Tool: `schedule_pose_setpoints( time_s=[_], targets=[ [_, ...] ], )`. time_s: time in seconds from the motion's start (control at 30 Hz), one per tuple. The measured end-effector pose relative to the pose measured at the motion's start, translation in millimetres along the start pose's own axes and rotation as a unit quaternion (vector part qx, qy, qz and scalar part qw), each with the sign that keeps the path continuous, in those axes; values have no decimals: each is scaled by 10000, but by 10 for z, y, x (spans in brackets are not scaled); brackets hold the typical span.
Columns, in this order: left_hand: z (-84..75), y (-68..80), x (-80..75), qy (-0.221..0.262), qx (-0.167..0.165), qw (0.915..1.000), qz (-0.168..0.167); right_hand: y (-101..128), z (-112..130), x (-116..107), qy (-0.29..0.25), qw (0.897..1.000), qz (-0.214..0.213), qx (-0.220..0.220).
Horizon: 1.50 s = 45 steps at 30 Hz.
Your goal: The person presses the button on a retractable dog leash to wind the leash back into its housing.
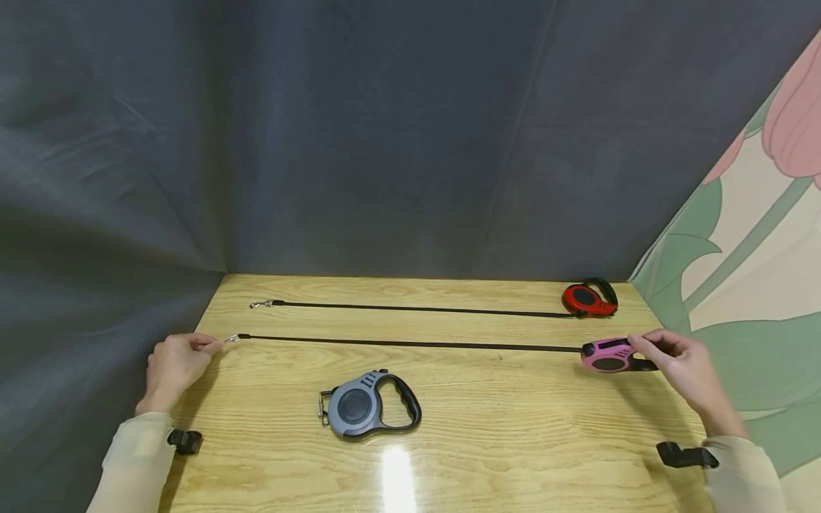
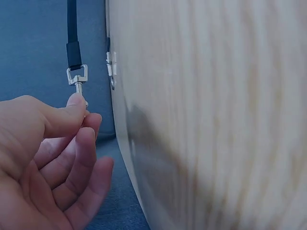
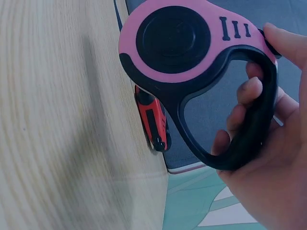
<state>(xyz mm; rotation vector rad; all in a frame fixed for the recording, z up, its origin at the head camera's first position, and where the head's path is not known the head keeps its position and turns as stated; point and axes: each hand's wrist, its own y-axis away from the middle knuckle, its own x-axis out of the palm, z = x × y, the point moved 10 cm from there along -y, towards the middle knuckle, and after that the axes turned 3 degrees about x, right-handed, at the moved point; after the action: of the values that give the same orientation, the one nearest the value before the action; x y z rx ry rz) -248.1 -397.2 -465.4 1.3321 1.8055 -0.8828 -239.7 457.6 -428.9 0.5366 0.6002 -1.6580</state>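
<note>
My right hand (image 1: 683,367) grips the black handle of a pink retractable dog leash (image 1: 606,355), fingers wrapped through the loop and thumb at the button in the right wrist view. Its black strap (image 1: 410,345) runs straight and taut leftward across the table. At the far end, my left hand (image 1: 179,363) pinches the silver snap hook (image 2: 77,79) between thumb and index finger; the hook's tip is hidden by the fingertips. Behind it, a red retractable leash (image 1: 589,299) lies with its strap (image 1: 417,308) stretched out to a metal clip (image 1: 261,304) at the left.
A grey retractable leash (image 1: 359,406) with its strap wound in lies nearer the front of the wooden table (image 1: 500,442). Dark cloth (image 1: 398,142) hangs behind and at the left; a floral cloth (image 1: 757,285) borders the right side.
</note>
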Motion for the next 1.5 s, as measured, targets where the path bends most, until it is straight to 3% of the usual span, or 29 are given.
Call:
schedule_pose_setpoints(
  time_s=[0.2,0.67,0.83,0.97,1.27,1.5],
  targets=[
    [-90,-2,28,123,137,9998,93,6,77,95,302,9994,149,-122],
    [-147,-17,73,308,50,9991,271,40,288,255,574,9956,138,-728],
    [-249,-16,126,557,511,9966,323,76,353,300,721,9927,-19,-969],
    [-321,-5,209,754,808,9924,536,98,396,370,792,9918,86,-1001],
    [-364,3,212,1254,814,9868,617,116,448,492,872,9900,356,-1054],
    [-335,30,273,1892,461,9765,921,118,483,532,863,9897,398,-1072]
  ],
)
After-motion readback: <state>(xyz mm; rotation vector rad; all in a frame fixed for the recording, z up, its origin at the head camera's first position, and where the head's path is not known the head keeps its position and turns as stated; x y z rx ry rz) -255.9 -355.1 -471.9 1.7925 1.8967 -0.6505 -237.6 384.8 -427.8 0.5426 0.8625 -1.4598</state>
